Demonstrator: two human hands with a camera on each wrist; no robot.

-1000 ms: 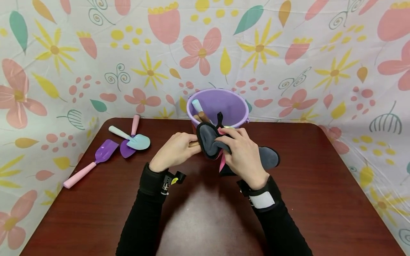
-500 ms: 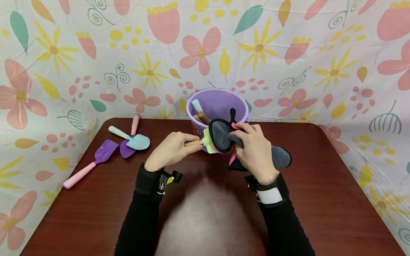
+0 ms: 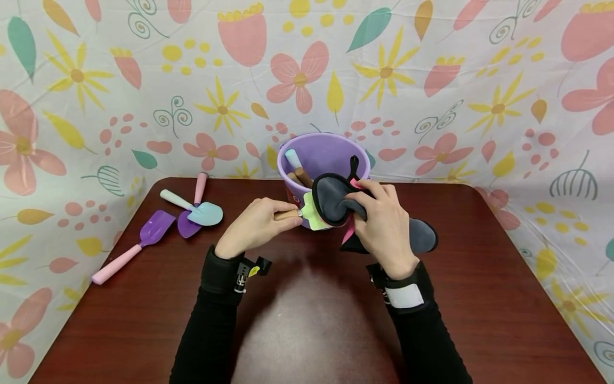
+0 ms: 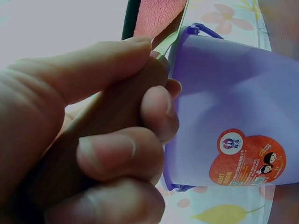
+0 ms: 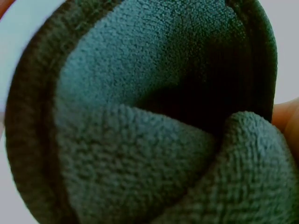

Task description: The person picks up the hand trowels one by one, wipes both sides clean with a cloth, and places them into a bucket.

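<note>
My left hand (image 3: 254, 225) grips the wooden handle (image 3: 287, 214) of a small garden tool with a flat lime-green head (image 3: 313, 212). Its far end is hidden behind the cloth, so the exact kind is unclear. In the left wrist view my thumb and curled fingers wrap the handle (image 4: 117, 116). My right hand (image 3: 384, 224) pinches a bunched cleaning cloth (image 3: 331, 198), grey with black edging and a pink side, which lies over the green head. Folds of the grey cloth (image 5: 140, 154) fill the right wrist view. Both hands are just in front of the purple bucket (image 3: 331, 146).
Handles of other tools (image 3: 298, 169) stick up inside the bucket. On the left of the brown table (image 3: 297, 330) lie a purple shovel (image 3: 153, 228), a light-blue trowel (image 3: 206, 213) and a purple trowel (image 3: 188, 224). A flowered cloth backdrop (image 3: 307, 64) hangs behind.
My right hand and the cloth have shifted right, uncovering part of the lime-green head. My left hand has moved slightly left with the tool. The last half second shows little motion.
</note>
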